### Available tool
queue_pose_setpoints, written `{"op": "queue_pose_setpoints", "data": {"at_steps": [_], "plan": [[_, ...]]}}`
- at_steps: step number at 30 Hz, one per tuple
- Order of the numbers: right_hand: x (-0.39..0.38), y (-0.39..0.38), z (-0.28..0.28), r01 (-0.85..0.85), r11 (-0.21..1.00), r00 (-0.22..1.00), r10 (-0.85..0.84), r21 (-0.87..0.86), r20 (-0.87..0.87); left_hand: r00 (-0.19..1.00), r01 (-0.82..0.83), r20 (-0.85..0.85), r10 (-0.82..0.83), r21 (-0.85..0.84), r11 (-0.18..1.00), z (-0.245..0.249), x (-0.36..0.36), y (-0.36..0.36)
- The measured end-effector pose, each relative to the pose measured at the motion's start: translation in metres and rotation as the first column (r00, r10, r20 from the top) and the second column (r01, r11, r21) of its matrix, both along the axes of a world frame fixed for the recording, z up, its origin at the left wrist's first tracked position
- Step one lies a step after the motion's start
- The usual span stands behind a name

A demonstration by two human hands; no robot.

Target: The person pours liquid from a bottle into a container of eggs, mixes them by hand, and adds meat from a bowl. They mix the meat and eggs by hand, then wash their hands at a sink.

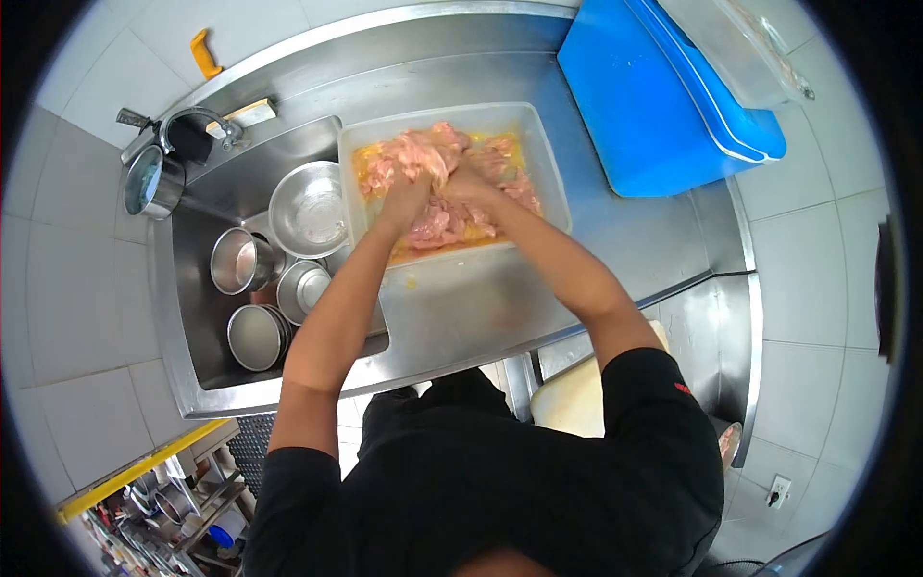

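Note:
A translucent rectangular tub (pixel 555 183) stands on the steel counter, partly over the sink's right edge. Pale pink raw meat pieces (pixel 437 223) lie inside it in a yellow-orange liquid. My left hand (pixel 408 195) is down in the meat at the middle left of the tub, its fingers largely hidden by the pieces. Close beside it on the right, my right hand (pixel 468 185) is also in the meat, with its fingertips covered. Some pieces are heaped up just beyond both hands.
The sink (pixel 207 370) at left holds a steel bowl (pixel 310 207) and several metal pots. A faucet (pixel 207 117) rises behind it, beside a hanging pot (pixel 154 183). A big blue cooler (pixel 644 106) stands at the back right, with a translucent container (pixel 735 58) against it.

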State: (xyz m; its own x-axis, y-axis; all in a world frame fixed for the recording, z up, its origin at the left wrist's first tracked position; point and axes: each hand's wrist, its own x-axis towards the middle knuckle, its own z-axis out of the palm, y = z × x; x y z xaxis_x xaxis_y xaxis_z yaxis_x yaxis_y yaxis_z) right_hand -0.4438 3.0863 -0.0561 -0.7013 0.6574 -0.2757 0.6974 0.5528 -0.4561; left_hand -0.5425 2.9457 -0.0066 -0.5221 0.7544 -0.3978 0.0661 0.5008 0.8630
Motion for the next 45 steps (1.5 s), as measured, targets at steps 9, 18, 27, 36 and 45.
{"op": "queue_pose_setpoints", "data": {"at_steps": [9,18,27,36,45], "plan": [[0.054,0.028,0.048,0.117,0.857,0.947,-0.249,-0.501,-0.204,0.653,0.551,-0.593,-0.472,-0.056,0.833,0.030,-0.023,0.053],[0.048,-0.021,0.026,0.088,0.995,0.963,-0.072,0.051,-0.258,0.902,0.287,-0.343,-0.261,0.026,0.958,-0.034,0.006,0.058],[0.019,-0.004,0.082,0.079,0.890,0.916,-0.242,-0.449,-0.319,0.961,0.277,0.010,-0.277,-0.098,0.956,0.052,-0.033,0.009],[0.007,0.073,0.013,-0.181,0.977,0.970,0.158,0.115,0.185,0.741,0.147,-0.630,-0.230,-0.182,0.972,-0.027,-0.004,-0.019],[0.016,0.017,0.095,-0.041,0.860,0.968,-0.093,-0.509,-0.235,0.976,0.167,-0.166,-0.140,0.165,0.972,0.027,-0.037,0.000]]}}
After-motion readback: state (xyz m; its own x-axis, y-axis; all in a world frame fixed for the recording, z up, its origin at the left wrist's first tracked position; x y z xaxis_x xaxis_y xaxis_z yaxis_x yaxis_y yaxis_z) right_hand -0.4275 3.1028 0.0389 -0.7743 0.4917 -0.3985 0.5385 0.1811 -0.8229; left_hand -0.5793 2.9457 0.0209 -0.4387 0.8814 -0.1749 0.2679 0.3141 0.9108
